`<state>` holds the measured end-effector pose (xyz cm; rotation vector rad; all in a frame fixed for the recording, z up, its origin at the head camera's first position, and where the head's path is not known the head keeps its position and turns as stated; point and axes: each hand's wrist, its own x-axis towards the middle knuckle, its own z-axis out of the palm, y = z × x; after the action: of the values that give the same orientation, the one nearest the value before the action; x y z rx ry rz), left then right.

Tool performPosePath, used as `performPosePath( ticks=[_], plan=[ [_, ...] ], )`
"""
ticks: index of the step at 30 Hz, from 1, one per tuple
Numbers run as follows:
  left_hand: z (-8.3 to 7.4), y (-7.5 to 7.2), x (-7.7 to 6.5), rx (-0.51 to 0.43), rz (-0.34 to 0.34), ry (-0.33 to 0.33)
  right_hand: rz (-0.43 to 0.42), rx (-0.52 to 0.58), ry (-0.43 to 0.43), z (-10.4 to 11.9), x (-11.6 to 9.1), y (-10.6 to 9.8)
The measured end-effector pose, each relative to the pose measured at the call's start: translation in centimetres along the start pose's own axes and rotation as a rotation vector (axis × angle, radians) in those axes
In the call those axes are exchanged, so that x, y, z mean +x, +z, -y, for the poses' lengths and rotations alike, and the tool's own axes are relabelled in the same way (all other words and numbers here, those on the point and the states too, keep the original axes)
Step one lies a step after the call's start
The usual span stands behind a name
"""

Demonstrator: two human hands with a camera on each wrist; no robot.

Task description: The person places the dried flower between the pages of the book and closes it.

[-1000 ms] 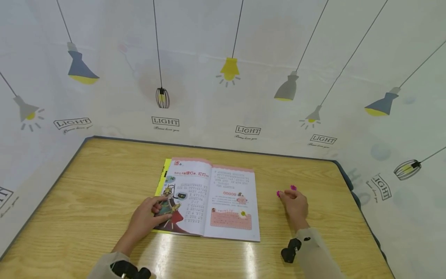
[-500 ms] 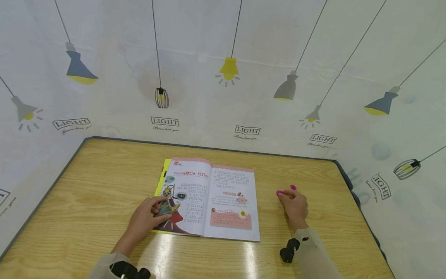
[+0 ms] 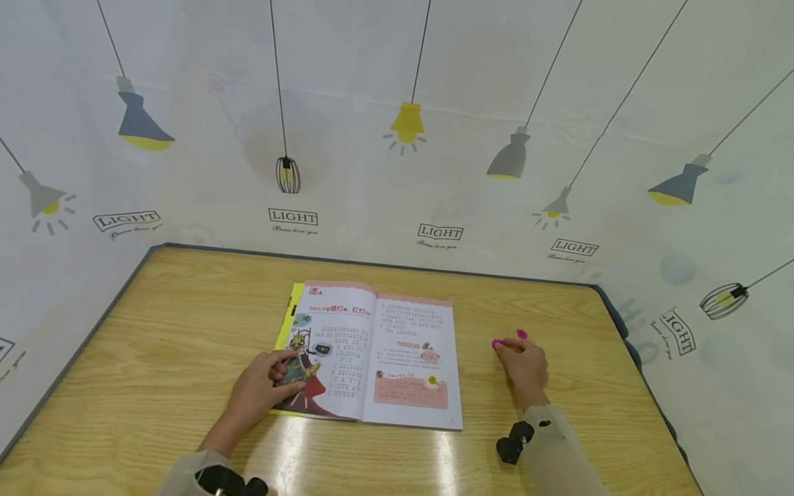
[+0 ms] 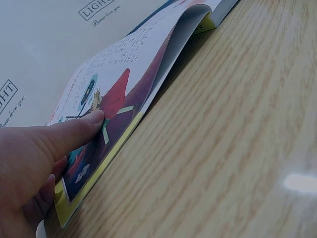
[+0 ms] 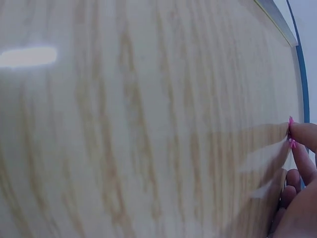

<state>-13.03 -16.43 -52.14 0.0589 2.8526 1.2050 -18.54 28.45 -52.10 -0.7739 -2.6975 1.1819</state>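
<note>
An open magazine (image 3: 409,344) with a yellow cover edge lies on the table. My left hand (image 3: 257,386) rests on its left page, thumb and fingers over the drawing of a figure in a red cape. In the left wrist view, the thumb (image 4: 79,130) presses near the page's outer edge, and that page bows up toward the spine. To the right of the magazine, my right hand (image 3: 526,365) pinches a small magenta frilly-edged piece (image 3: 497,343) between thumb and forefinger. A second magenta bit (image 3: 522,334) shows just beyond the fingers; whether the two are joined I cannot tell.
The wood-grain table (image 3: 186,331) has a dark edge strip along its back and sides. A pale wall cloth (image 3: 353,227) printed with hanging lamps stands behind it and at both sides. Black wrist-camera mounts (image 3: 513,442) sit at the sleeves.
Almost nothing moves. The right wrist shifts very slightly left, with the magenta piece still pinched. The left hand and the magazine keep their places.
</note>
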Motion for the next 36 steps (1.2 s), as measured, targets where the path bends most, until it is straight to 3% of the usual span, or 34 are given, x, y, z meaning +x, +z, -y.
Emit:
performPosePath(
  ticks=[8, 27, 36],
  plan=[
    [0.11, 0.05, 0.00, -0.007, -0.005, 0.013, 0.074, 0.026, 0.038, 0.25, 0.03, -0.41],
    [0.11, 0.02, 0.05, 0.007, -0.008, 0.017, 0.035, 0.022, 0.049, 0.08, 0.18, -0.08],
    [0.01, -0.03, -0.02, 0.000, -0.012, 0.017, 0.056, 0.029, 0.055, -0.04, 0.21, -0.16]
  ],
)
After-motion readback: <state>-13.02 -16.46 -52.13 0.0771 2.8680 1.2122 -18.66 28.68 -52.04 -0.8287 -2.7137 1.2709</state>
